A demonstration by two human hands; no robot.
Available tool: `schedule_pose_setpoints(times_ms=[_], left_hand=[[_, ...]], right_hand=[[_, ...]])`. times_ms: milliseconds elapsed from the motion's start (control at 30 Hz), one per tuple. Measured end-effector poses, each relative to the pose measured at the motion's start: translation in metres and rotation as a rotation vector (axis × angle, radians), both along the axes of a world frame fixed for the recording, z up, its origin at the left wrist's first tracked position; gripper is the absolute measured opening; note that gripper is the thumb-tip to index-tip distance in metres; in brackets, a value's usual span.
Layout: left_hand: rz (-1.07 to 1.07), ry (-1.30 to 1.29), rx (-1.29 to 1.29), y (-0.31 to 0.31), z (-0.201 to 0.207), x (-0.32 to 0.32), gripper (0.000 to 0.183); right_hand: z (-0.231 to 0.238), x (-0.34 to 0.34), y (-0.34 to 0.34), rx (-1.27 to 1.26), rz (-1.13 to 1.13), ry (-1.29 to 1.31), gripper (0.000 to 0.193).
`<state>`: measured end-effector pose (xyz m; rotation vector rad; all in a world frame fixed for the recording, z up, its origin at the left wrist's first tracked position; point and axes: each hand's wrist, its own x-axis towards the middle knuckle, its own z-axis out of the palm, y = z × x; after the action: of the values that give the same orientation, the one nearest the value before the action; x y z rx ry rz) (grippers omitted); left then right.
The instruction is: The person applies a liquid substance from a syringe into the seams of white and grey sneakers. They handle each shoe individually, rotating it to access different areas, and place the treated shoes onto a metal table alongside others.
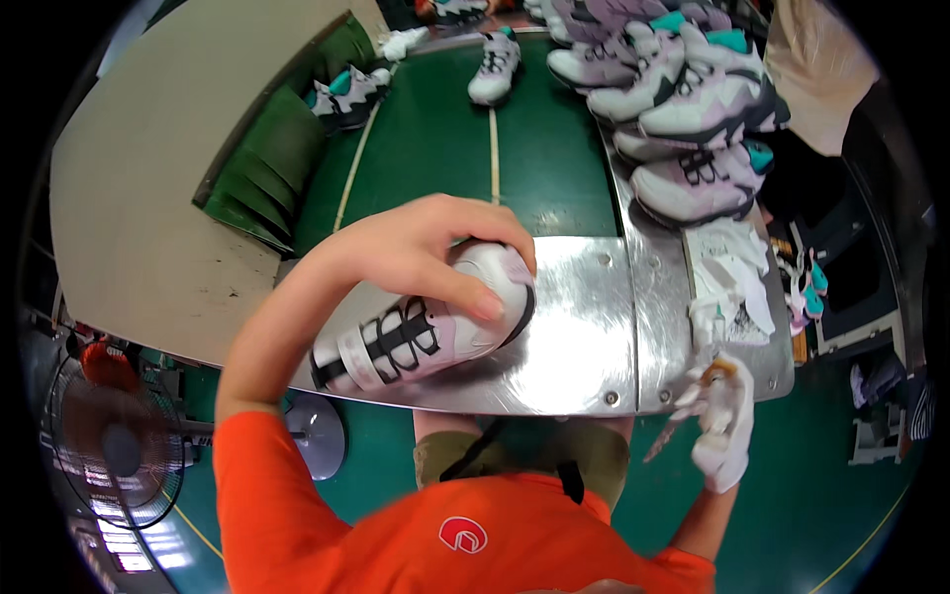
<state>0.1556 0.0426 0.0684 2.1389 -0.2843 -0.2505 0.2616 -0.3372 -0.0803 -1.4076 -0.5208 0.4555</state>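
Observation:
My bare left hand grips a white and pale-lilac sneaker round its toe end. The shoe lies tilted over the metal plate, its black laces up and a white band across it. On the right, my white-gloved right hand is closed beside the table's front edge. Something slim and brownish juts from its fingers, too blurred to name. Just beyond the glove are crumpled white cloths or papers.
Many similar sneakers are piled at the back right. One sneaker stands on the green belt, and another pair sits by the green flaps. A fan stands at left.

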Motion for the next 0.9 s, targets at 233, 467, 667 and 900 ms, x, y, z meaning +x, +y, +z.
schedule_pose_setpoints(times_ms=[233, 467, 667, 900], left_hand=[[0.438, -0.502, -0.096, -0.008, -0.004, -0.054, 0.051], [0.332, -0.563, -0.110, -0.010, -0.007, -0.027, 0.045], [0.314, -0.562, -0.083, -0.007, -0.008, -0.019, 0.046], [0.312, -0.561, -0.089, -0.002, -0.008, -0.019, 0.045]], right_hand=[[0.054, 0.029, 0.012, -0.240, 0.159, 0.054, 0.070], [0.112, 0.014, 0.070, 0.562, 0.615, 0.330, 0.061], [0.129, 0.024, 0.104, 0.510, 0.854, 0.301, 0.040], [0.124, 0.026, 0.112, 0.488, 0.806, 0.278, 0.039]])
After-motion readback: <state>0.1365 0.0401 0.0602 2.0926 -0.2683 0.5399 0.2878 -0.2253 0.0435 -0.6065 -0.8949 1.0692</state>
